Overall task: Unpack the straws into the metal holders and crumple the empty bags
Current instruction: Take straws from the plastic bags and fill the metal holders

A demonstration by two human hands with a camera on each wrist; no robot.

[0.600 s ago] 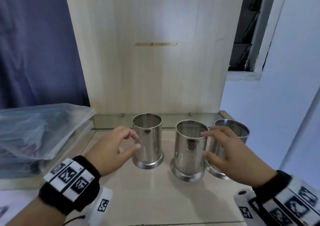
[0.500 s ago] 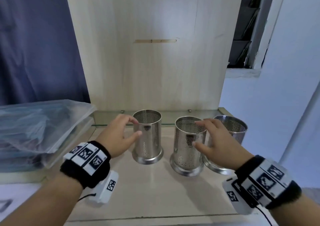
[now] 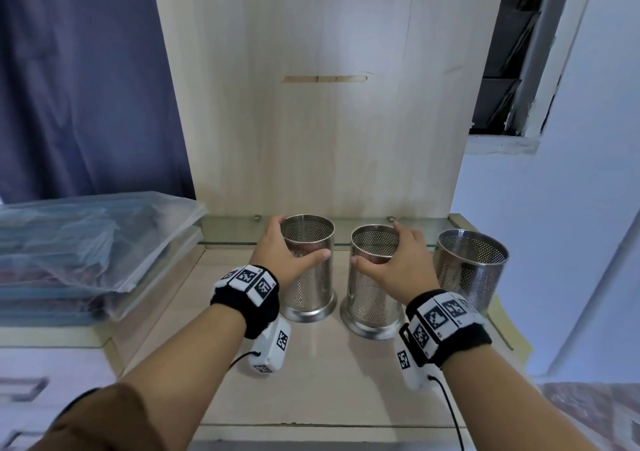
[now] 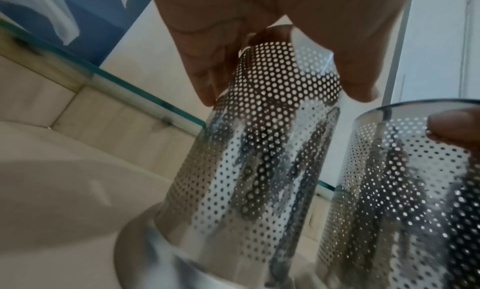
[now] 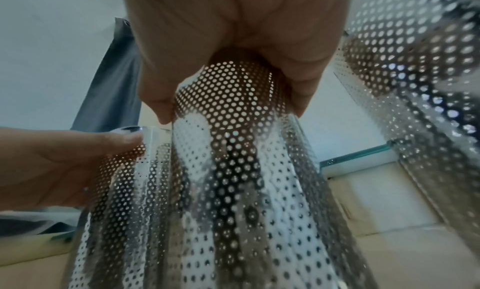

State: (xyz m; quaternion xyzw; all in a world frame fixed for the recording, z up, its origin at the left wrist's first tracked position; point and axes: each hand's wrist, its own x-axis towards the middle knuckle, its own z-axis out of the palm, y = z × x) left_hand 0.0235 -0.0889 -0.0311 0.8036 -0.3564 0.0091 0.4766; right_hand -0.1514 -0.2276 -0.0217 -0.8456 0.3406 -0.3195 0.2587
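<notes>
Three perforated metal holders stand upright on a pale wooden desk, all with nothing inside. My left hand grips the left holder near its rim, thumb in front and fingers behind; the left wrist view shows that left holder between thumb and fingers. My right hand grips the middle holder the same way, seen close as the middle holder in the right wrist view. The right holder stands free. Clear plastic bags of straws lie stacked at the left.
A tall wooden back panel rises behind the holders, with a narrow glass shelf at its foot. A blue curtain hangs at the left and a white wall stands at the right.
Both hands have moved forward and closed round the left and middle holders near their rims. The holders stand where they were.
</notes>
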